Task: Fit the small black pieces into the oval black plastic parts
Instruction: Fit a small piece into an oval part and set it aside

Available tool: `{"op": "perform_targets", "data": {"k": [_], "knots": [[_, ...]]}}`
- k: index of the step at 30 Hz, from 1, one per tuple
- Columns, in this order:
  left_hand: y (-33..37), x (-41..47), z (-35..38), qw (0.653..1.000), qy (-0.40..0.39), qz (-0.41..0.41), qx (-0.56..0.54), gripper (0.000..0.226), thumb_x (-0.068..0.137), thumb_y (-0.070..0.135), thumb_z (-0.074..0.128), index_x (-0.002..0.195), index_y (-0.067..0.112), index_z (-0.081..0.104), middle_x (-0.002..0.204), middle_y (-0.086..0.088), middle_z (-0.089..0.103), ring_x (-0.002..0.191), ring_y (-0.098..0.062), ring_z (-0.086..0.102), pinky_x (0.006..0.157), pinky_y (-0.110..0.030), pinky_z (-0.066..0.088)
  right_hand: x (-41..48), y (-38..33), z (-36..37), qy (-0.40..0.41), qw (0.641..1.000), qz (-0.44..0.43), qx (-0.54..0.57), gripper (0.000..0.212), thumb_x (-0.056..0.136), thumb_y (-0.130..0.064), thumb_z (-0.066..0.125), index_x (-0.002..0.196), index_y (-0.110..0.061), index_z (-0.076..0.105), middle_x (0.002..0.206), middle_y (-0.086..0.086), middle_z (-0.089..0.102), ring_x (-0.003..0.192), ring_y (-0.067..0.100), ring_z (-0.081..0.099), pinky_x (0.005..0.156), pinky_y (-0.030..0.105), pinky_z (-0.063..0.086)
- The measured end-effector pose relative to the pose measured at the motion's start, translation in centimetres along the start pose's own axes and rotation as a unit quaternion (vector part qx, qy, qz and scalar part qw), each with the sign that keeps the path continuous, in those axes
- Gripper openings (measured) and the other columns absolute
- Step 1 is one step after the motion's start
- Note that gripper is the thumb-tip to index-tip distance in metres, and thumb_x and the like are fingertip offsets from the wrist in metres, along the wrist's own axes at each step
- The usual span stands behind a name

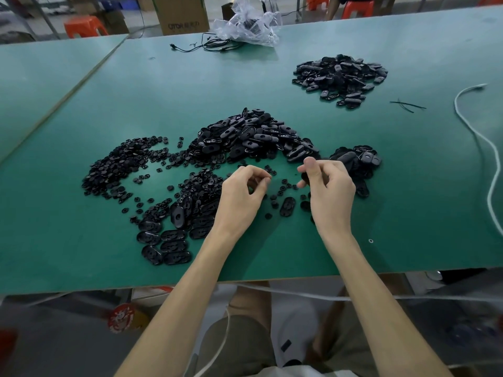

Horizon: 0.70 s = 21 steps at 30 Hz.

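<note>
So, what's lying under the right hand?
Beneath the right hand, which pinches a black part, small black pieces and an oval part show on the green table. Whatever lies directly below the palm is covered.

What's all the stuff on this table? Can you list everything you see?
table: one, green, fills the view
small black pieces: heap, too many to count, black, left of middle
big oval-part heap: one, black, middle
far oval-part heap: one, black, far right
small oval-part heap: one, black, behind the right hand
near oval parts: cluster, black, near edge, left
lone oval part: one, black, between the hands
plastic bag: one, clear, far edge
cable: one, black, beside the bag
cord: one, white, right side
cardboard box: one, brown, behind the table
stools: several, orange, behind the table
left hand: fingers curled; contents unclear
right hand: pinches a black part
</note>
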<state>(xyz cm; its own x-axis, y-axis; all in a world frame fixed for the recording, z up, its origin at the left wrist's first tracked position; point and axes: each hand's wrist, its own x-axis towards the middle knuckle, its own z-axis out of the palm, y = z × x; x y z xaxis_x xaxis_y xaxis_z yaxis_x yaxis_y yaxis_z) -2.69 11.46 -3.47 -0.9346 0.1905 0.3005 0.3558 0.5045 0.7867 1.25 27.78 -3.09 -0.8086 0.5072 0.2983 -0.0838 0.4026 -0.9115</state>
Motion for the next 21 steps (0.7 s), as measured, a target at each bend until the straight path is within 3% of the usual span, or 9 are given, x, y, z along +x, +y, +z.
{"op": "perform_targets", "data": {"k": [3, 6, 8, 11, 12, 16, 18, 21], "knots": [[0.0, 0.07, 0.03, 1.0, 0.001, 0.004, 0.005, 0.005, 0.1, 0.016, 0.069, 0.102, 0.016, 0.073, 0.097, 0.004, 0.068, 0.088, -0.004, 0.061, 0.079, -0.01, 0.046, -0.06, -0.2, 0.26, -0.045, 0.999, -0.005, 0.022, 0.035, 0.104, -0.044, 0.06, 0.11, -0.014, 0.077, 0.121, -0.001, 0.064, 0.096, 0.001, 0.069, 0.091, 0.023, 0.055], [-0.01, 0.06, 0.04, 1.0, 0.002, 0.007, 0.006, 0.006, 0.1, 0.016, 0.069, 0.103, 0.015, 0.073, 0.097, 0.004, 0.069, 0.087, -0.004, 0.061, 0.079, -0.01, 0.046, -0.08, -0.31, 0.39, -0.084, 0.996, -0.011, 0.024, 0.033, 0.102, -0.033, 0.066, 0.128, -0.012, 0.071, 0.131, -0.003, 0.063, 0.101, -0.005, 0.069, 0.097, 0.02, 0.054], [-0.07, 0.04, 0.04, 1.0, 0.003, 0.008, 0.007, 0.006, 0.1, 0.016, 0.069, 0.103, 0.015, 0.073, 0.096, 0.005, 0.069, 0.087, -0.003, 0.061, 0.079, -0.01, 0.046, -0.19, -0.31, 0.45, -0.092, 0.995, -0.018, 0.029, 0.016, 0.105, -0.025, 0.063, 0.111, -0.017, 0.074, 0.116, 0.0, 0.074, 0.089, 0.001, 0.074, 0.089, 0.022, 0.057], [-0.17, 0.02, 0.11, 1.0, 0.005, 0.006, 0.003, 0.005, 0.1, 0.016, 0.069, 0.102, 0.016, 0.073, 0.096, 0.005, 0.069, 0.087, -0.004, 0.061, 0.078, -0.009, 0.045, -0.23, -0.16, 0.4, -0.077, 0.996, -0.013, 0.044, 0.02, 0.106, -0.023, 0.06, 0.096, -0.014, 0.075, 0.097, 0.008, 0.076, 0.068, -0.001, 0.071, 0.067, 0.011, 0.051], [-0.17, 0.02, 0.15, 1.0, 0.005, 0.005, 0.002, 0.005, 0.1, 0.016, 0.069, 0.101, 0.016, 0.073, 0.096, 0.006, 0.069, 0.087, -0.004, 0.061, 0.078, -0.01, 0.045, -0.18, -0.08, 0.36, -0.07, 0.996, -0.006, 0.047, 0.022, 0.106, -0.023, 0.061, 0.097, -0.01, 0.076, 0.093, 0.01, 0.075, 0.065, -0.002, 0.07, 0.064, 0.01, 0.05], [-0.23, 0.04, 0.2, 1.0, 0.003, 0.007, 0.0, 0.004, 0.099, 0.017, 0.069, 0.101, 0.018, 0.073, 0.095, 0.007, 0.068, 0.086, -0.004, 0.061, 0.078, -0.011, 0.046, -0.05, -0.08, 0.34, -0.059, 0.994, 0.029, 0.083, 0.018, 0.104, -0.019, 0.062, 0.1, -0.005, 0.073, 0.075, 0.003, 0.076, 0.064, 0.016, 0.074, 0.064, 0.032, 0.059], [-0.28, 0.05, 0.22, 1.0, 0.004, 0.007, -0.001, 0.004, 0.099, 0.017, 0.069, 0.101, 0.018, 0.073, 0.095, 0.007, 0.068, 0.087, -0.004, 0.061, 0.078, -0.01, 0.046, -0.11, -0.12, 0.29, -0.056, 0.992, 0.028, 0.112, 0.01, 0.103, -0.012, 0.062, 0.11, -0.009, 0.069, 0.081, 0.004, 0.076, 0.066, 0.018, 0.076, 0.058, 0.027, 0.057], [-0.3, 0.05, 0.25, 1.0, 0.008, 0.008, -0.009, 0.004, 0.099, 0.017, 0.069, 0.101, 0.018, 0.073, 0.094, 0.009, 0.069, 0.087, -0.003, 0.062, 0.078, -0.011, 0.046, -0.11, -0.05, 0.31, -0.064, 0.991, 0.02, 0.114, 0.016, 0.102, -0.009, 0.061, 0.116, -0.012, 0.067, 0.085, 0.003, 0.076, 0.068, 0.016, 0.077, 0.056, 0.022, 0.055]]}}
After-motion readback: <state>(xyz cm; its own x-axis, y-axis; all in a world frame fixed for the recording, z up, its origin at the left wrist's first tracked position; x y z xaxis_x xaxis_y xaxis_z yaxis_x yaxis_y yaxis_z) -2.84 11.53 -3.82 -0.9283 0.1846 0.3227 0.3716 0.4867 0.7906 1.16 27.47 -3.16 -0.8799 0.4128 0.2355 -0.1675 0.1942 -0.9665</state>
